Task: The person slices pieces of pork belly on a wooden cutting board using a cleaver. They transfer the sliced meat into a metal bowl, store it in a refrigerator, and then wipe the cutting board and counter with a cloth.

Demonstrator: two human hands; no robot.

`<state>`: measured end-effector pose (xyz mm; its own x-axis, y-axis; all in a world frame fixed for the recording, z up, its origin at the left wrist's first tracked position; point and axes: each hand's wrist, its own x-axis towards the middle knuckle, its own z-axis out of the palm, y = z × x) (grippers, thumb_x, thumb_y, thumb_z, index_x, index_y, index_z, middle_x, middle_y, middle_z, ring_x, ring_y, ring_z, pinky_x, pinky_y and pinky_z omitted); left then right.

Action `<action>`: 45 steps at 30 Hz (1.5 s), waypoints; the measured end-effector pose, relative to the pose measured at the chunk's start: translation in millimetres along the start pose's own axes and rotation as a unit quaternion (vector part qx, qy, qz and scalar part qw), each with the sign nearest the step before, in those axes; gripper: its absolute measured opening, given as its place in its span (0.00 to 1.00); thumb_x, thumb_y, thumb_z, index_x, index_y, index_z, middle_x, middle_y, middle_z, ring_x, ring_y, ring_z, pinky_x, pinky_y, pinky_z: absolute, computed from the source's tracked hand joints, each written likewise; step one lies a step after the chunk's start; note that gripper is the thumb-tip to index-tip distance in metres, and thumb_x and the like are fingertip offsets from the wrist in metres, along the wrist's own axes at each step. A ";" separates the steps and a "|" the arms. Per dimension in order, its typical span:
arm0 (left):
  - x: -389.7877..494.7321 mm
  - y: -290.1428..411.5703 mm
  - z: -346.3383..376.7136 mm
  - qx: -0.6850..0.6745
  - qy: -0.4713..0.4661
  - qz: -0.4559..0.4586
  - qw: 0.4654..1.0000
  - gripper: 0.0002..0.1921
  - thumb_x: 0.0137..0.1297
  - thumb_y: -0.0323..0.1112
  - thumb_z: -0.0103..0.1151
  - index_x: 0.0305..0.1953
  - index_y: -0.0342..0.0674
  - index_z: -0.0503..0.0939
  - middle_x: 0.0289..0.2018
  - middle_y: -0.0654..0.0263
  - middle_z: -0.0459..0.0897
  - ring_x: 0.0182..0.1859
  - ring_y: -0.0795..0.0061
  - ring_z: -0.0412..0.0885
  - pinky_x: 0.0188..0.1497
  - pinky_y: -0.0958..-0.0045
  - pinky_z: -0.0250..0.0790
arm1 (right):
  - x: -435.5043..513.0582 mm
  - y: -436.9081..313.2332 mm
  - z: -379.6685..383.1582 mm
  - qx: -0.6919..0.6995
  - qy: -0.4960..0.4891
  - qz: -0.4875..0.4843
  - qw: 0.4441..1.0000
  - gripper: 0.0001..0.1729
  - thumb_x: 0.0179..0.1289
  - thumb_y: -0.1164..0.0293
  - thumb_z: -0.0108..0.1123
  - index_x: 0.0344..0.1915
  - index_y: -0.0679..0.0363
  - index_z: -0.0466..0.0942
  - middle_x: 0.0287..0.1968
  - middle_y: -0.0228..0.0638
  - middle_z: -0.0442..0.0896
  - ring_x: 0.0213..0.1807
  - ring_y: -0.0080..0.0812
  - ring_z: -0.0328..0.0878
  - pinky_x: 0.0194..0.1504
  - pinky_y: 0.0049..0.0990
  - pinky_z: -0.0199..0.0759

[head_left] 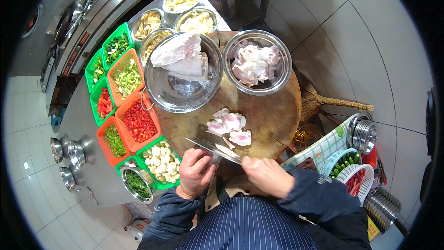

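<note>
My right hand (267,177) grips the handle of a kitchen knife (211,144), whose wide blade slants across the near part of a round wooden chopping block (274,118). My left hand (197,173), fingers curled, holds a pale piece of meat (215,162) against the near side of the blade; most of that piece is hidden. Just beyond the blade lie several cut slices of pink and white meat (229,123). A steel bowl with larger meat chunks (184,59) stands at the block's far left. Beside it, another steel bowl (257,90) holds cut meat (255,64).
Left of the block, green and orange plastic baskets hold chopped red chilli (139,121), garlic cloves (163,161) and cut greens (127,78). Steel bowls (182,0) stand behind. At right are a straw broom (322,100), stacked steel bowls (364,135) and a white basket (366,180).
</note>
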<state>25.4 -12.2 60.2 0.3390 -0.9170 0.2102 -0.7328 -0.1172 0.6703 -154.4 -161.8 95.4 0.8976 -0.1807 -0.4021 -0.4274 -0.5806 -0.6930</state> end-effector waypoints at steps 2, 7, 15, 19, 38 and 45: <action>-3.4 2.1 -0.4 0.014 -0.008 -0.008 1.000 0.13 0.41 0.24 0.67 0.33 0.34 0.79 0.37 0.59 0.79 0.39 0.57 0.76 0.42 0.63 0.70 | 11.9 -2.0 6.1 0.013 0.104 -0.070 0.992 0.05 0.56 0.78 0.50 0.33 0.68 0.66 0.25 0.50 0.79 0.29 0.52 0.81 0.28 0.43 0.75; -10.9 5.7 2.8 0.045 0.033 0.009 0.998 0.14 0.40 0.23 0.70 0.33 0.35 0.81 0.38 0.59 0.80 0.41 0.58 0.78 0.46 0.64 0.71 | 1.9 -4.2 -1.6 -0.064 -0.060 0.060 0.994 0.04 0.59 0.78 0.48 0.32 0.69 0.68 0.28 0.51 0.80 0.29 0.49 0.83 0.30 0.41 0.78; -16.1 1.8 3.0 -0.014 0.012 -0.032 0.999 0.13 0.45 0.23 0.67 0.37 0.35 0.84 0.41 0.56 0.82 0.44 0.56 0.79 0.49 0.63 0.71 | -53.2 -6.9 -6.4 -0.051 -0.018 -0.009 0.999 0.06 0.55 0.79 0.53 0.31 0.68 0.65 0.25 0.48 0.76 0.25 0.48 0.80 0.25 0.40 0.74; -12.9 -2.5 1.8 -0.012 0.003 -0.008 1.000 0.14 0.45 0.24 0.67 0.38 0.34 0.83 0.41 0.56 0.82 0.44 0.56 0.79 0.49 0.63 0.71 | -32.7 -16.5 -22.5 -0.050 -0.040 -0.001 0.998 0.06 0.55 0.79 0.52 0.31 0.69 0.66 0.25 0.49 0.77 0.27 0.49 0.80 0.26 0.40 0.74; -4.5 -2.6 -1.5 -0.006 0.004 0.011 1.000 0.11 0.40 0.25 0.68 0.30 0.36 0.80 0.33 0.61 0.79 0.34 0.60 0.76 0.37 0.66 0.70 | 27.0 -21.9 -13.2 -0.007 0.041 -0.068 0.997 0.06 0.57 0.77 0.50 0.33 0.69 0.66 0.26 0.49 0.79 0.29 0.52 0.81 0.28 0.42 0.75; -3.9 -4.8 -1.1 -0.028 0.026 0.020 0.999 0.12 0.41 0.25 0.68 0.30 0.35 0.79 0.36 0.60 0.80 0.37 0.57 0.77 0.40 0.64 0.70 | 0.1 -5.1 5.5 -0.027 -0.058 0.055 0.996 0.07 0.54 0.80 0.52 0.34 0.68 0.66 0.25 0.50 0.79 0.29 0.52 0.81 0.29 0.42 0.75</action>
<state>28.3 -7.6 56.9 0.3411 -0.8993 0.2738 -0.7128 -0.0576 0.6990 -152.7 -154.5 95.6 0.8257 -0.1538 -0.5428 -0.5132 -0.6043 -0.6094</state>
